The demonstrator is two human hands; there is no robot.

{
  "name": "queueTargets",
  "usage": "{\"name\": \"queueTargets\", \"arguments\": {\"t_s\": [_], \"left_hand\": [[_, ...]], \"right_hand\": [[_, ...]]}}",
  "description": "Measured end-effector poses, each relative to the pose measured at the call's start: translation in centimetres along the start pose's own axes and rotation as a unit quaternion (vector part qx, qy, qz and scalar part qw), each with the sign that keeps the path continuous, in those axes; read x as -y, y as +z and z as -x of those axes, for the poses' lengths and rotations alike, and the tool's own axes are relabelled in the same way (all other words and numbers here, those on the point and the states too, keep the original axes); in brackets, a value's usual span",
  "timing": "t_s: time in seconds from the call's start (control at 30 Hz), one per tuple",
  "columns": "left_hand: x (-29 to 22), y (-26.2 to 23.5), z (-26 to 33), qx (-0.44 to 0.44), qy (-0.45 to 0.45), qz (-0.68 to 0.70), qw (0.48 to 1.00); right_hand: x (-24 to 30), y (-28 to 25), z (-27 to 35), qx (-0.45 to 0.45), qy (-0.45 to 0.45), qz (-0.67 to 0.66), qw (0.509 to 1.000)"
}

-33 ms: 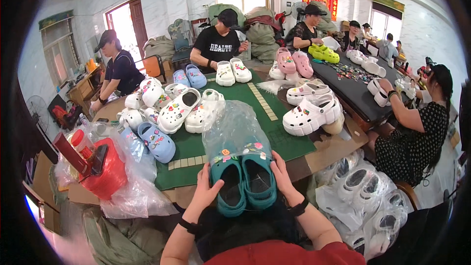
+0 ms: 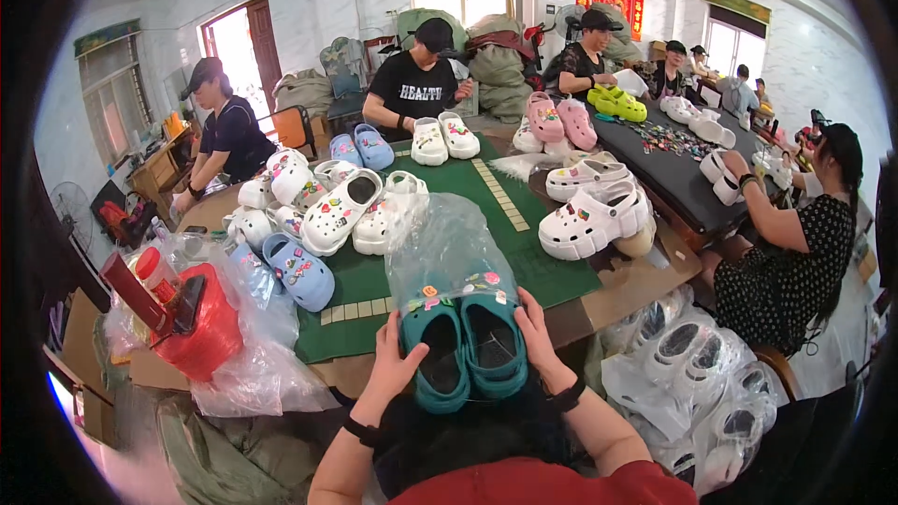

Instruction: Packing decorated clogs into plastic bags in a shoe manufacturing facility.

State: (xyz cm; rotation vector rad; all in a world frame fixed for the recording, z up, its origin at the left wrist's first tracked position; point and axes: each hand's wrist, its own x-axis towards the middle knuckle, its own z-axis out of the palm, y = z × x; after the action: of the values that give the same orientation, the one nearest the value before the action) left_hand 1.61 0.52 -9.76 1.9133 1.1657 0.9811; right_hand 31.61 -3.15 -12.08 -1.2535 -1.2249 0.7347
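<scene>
A pair of teal clogs (image 2: 438,355) with colourful charms sits between my hands, heels toward me. Their toes are inside a clear plastic bag (image 2: 438,243) that stretches away over the table. My left hand (image 2: 397,355) grips the outer side of the left clog, thumb at its opening. On the outer side of the right clog is my right hand (image 2: 537,339), closed against it. The clogs are at the near edge of the table, above my lap. Undersides of both clogs and some of my fingers are hidden.
White clogs (image 2: 341,213) and a blue clog (image 2: 299,271) crowd the green mat (image 2: 449,182) at left; more white clogs (image 2: 599,220) stand right. A red twine roll (image 2: 198,332) is near left. Bagged clogs (image 2: 697,365) pile at lower right. Several people work around the tables.
</scene>
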Motion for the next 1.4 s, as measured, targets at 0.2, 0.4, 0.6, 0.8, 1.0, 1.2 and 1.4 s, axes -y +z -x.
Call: {"name": "queueTargets", "arguments": {"t_s": [0.2, 0.4, 0.6, 0.8, 1.0, 1.2, 1.4], "left_hand": [[3.2, 2.0, -1.1, -0.096, -0.083, 0.147, 0.981], [-2.3, 0.7, -0.2, -0.157, -0.159, 0.147, 0.964], [-4.5, 0.9, 0.0, -0.199, -0.098, 0.369, 0.903], [-2.8, 1.0, -0.9, -0.231, -0.084, 0.372, 0.895], [0.1, -0.7, 0.9, -0.066, -0.089, 0.41, 0.905], [-4.6, -3.3, 2.7, 0.087, 0.019, 0.45, 0.888], [-7.5, -3.6, 2.2, 0.043, 0.048, 0.395, 0.916]], "right_hand": [[-0.3, 1.8, -1.4, -0.053, 0.103, -0.161, 0.98], [3.4, 2.1, -0.3, -0.079, 0.084, -0.052, 0.992], [3.6, 3.3, -0.6, -0.139, 0.056, -0.237, 0.96], [4.0, 3.1, -1.8, -0.14, 0.029, -0.161, 0.976], [3.2, -0.7, 0.6, 0.169, 0.019, -0.24, 0.956], [7.5, -2.2, 1.3, 0.245, -0.062, -0.265, 0.93], [9.3, -3.3, -0.8, 0.221, -0.084, -0.189, 0.953]]}}
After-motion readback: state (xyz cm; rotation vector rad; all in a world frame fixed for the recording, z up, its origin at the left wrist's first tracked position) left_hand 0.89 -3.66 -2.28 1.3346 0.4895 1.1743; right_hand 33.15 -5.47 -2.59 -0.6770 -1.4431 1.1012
